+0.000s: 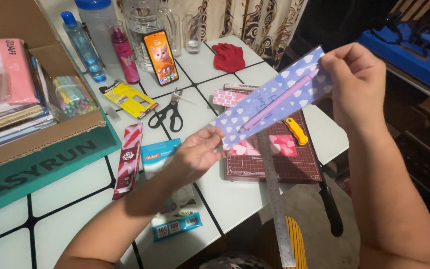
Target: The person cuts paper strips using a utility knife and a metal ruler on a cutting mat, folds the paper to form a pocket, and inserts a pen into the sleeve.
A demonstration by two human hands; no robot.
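Cardboard box (36, 144) at 9 o'clock, stacked paper and a pink packet inside, plus a clear tub of coloured bits (73, 95). White tiled table (75, 192) under everything.

Blue bottle (81, 47) and pink bottle (124, 56) at 11 o'clock. Yellow card pack (129, 99) just below them. Red-white striped packet (128, 160) lies flat near the box edge. Phone (161, 57) propped upright at 12 o'clock, screen lit, in front of a glass jug (145, 20). Black-handled scissors (169, 112) open on the table just below the phone.

Left hand (197, 154) at centre, fingers pinched on the lower-left end of the blue heart-print sleeve (274, 99). Sleeve held in the air above the mat, tilted, low end at 8 o'clock, high end at 2 o'clock. Lilac pen (280, 98) inside or against it, running along its length; can't tell which.

Red cloth (229, 56) at 12 o'clock behind the sleeve. Dark red cutting mat (294, 167) below the sleeve, pink heart paper (274, 145) and a yellow utility knife (296, 130) on it. Steel ruler (276, 199) runs from the mat off the table edge toward 6 o'clock.

Right hand (357, 82) at 2 o'clock, closed, gripping the sleeve's upper-right end.
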